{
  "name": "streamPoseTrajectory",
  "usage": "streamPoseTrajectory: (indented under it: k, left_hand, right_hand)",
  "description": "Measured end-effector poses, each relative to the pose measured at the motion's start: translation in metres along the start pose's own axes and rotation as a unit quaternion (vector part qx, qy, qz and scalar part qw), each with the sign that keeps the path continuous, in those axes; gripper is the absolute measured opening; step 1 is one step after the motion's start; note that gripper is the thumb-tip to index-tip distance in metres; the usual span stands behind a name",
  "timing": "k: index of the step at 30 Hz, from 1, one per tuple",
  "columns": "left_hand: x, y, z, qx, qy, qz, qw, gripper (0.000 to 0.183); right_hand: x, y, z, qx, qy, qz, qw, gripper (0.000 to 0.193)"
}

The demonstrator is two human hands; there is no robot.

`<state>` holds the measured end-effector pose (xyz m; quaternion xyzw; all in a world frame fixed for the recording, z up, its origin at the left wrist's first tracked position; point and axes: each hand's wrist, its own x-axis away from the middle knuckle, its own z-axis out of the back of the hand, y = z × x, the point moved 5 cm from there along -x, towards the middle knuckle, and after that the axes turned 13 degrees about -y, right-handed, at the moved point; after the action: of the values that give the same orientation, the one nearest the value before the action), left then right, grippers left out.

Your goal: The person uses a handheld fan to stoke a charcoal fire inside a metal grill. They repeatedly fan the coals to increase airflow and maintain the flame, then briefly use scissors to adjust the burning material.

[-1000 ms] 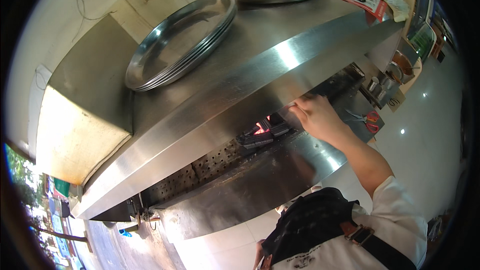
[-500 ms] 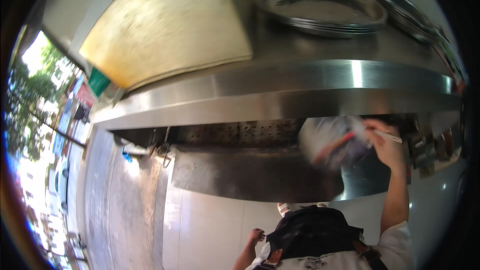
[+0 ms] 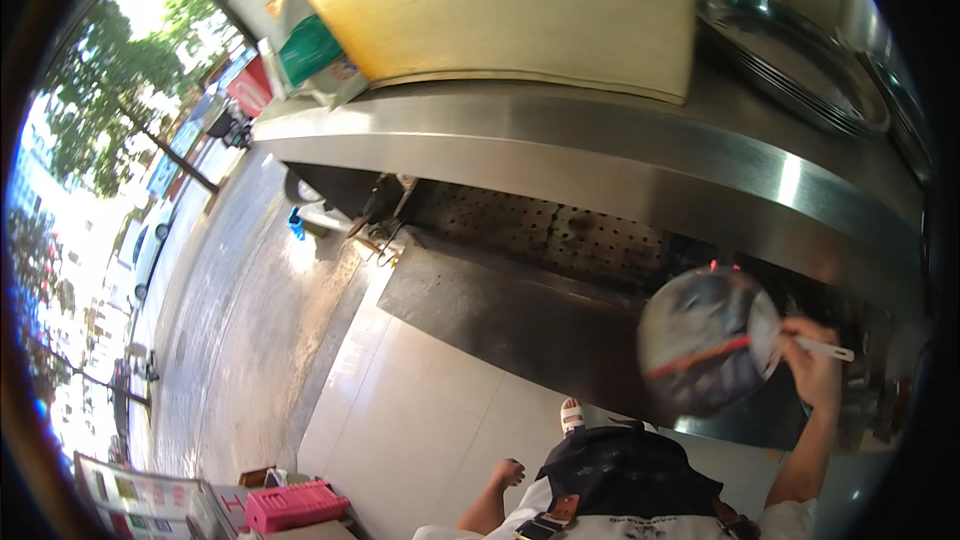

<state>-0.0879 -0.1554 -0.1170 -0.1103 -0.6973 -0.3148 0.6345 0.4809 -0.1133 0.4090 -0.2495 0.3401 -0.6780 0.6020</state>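
Observation:
In my right hand [image 3: 812, 365] is a round hand fan [image 3: 705, 335] with a grey face, a red stripe and a pale handle [image 3: 825, 348]. My fingers close round the handle beside the disc, and its end sticks out past the hand. The fan is slightly blurred and hangs over the right part of a dark metal grill trough [image 3: 540, 225] with a perforated back wall, hiding what lies below. Small red specks show at the fan's upper edge; I cannot tell what they are. My left hand [image 3: 508, 472] hangs beside the black apron [image 3: 630, 465], fingers curled, with nothing visible in it.
A steel ledge [image 3: 560, 135] runs above the trough, carrying a large cream board [image 3: 510, 15] and stacked metal trays [image 3: 790, 60]. A pink box [image 3: 295, 507] stands at lower left. The pavement [image 3: 240, 310] and street lie to the left.
The fan has swung lower and its face shows more fully. My view has turned, so the ledge now slopes down to the right and the pink box appears. My left hand still hangs low.

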Motion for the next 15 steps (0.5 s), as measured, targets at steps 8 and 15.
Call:
streamPoseTrajectory:
  k: [8, 15]
  left_hand:
    - [-0.027, 0.018, -0.009, -0.058, 0.015, -0.031, 0.998, 0.023]
    - [-0.023, 0.047, -0.010, -0.107, 0.063, -0.074, 0.990, 0.022]
  right_hand:
    - [-0.005, 0.035, 0.018, 0.011, -0.035, -0.046, 0.998, 0.019]
    - [-0.002, -0.007, 0.018, 0.171, -0.057, 0.019, 0.983, 0.023]
